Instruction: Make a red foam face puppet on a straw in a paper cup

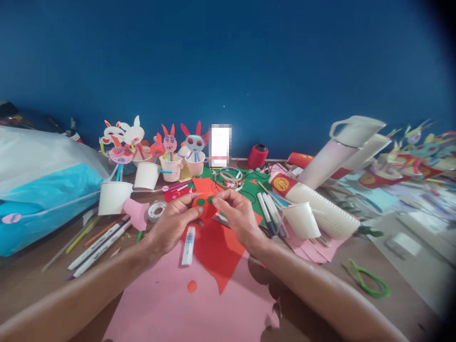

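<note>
An orange-red paper piece (205, 200) with two dark green dots is held up in the middle of the view. My left hand (178, 216) pinches its left side between thumb and fingers. At its right side, the closed fingertips of my right hand (235, 211) touch the right green dot. Below the hands, a white glue tube (188, 246) lies near the left edge of a red paper sheet (224, 256). A pink sheet (192, 313) is underneath, with a small orange circle (192, 286) on it.
Paper cups with animal-face puppets (194, 142) stand at the back left. Markers (99, 247) and a tape roll (156, 211) lie left. On the right are stacked paper cups (320, 209), a large jug (335, 152), more markers (269, 211) and a green pipe cleaner (372, 287).
</note>
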A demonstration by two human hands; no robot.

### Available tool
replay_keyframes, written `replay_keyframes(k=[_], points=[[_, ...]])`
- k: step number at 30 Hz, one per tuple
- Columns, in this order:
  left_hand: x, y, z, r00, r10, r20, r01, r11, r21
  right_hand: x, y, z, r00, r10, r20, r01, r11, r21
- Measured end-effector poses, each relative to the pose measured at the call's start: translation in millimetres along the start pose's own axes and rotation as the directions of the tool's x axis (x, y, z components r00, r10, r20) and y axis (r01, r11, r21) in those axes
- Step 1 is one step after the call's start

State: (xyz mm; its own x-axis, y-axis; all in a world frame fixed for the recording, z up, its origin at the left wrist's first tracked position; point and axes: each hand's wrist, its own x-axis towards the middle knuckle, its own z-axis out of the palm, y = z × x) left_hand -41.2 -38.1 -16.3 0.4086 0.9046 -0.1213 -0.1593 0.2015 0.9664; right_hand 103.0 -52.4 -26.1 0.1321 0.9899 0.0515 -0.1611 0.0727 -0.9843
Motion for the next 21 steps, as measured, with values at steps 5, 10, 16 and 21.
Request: replay_keyframes(k=[5,10,16,21], points=[[-2.1,0.4,-1.7,0.999,-0.022,0.039,0.023,0.999,-0.033,-1.3,-0.4,0.6,1.0,0.002,0.011,-0.002,1.0,-0.002],[-2.2,0.0,-1.6,1.0,-0.017,0.004,0.017,0.999,-0.051,-2.4,2.4,1.2,1.0,-0.028,0.008,0.028,0.998,-0.052],[-0.9,-2.4,2.8,0.996,-0.002,-0.092,-0.001,0.999,-0.033,-3.7,7.4,2.5,0.999,-0.037,0.009,0.038,0.993,-0.11],[0.8,-7.9,3.0,0.99,0.021,-0.138,-0.025,0.999,-0.024,-4.1,10.5,2.9,0.998,-0.063,0.0,0.062,0.985,-0.163]])
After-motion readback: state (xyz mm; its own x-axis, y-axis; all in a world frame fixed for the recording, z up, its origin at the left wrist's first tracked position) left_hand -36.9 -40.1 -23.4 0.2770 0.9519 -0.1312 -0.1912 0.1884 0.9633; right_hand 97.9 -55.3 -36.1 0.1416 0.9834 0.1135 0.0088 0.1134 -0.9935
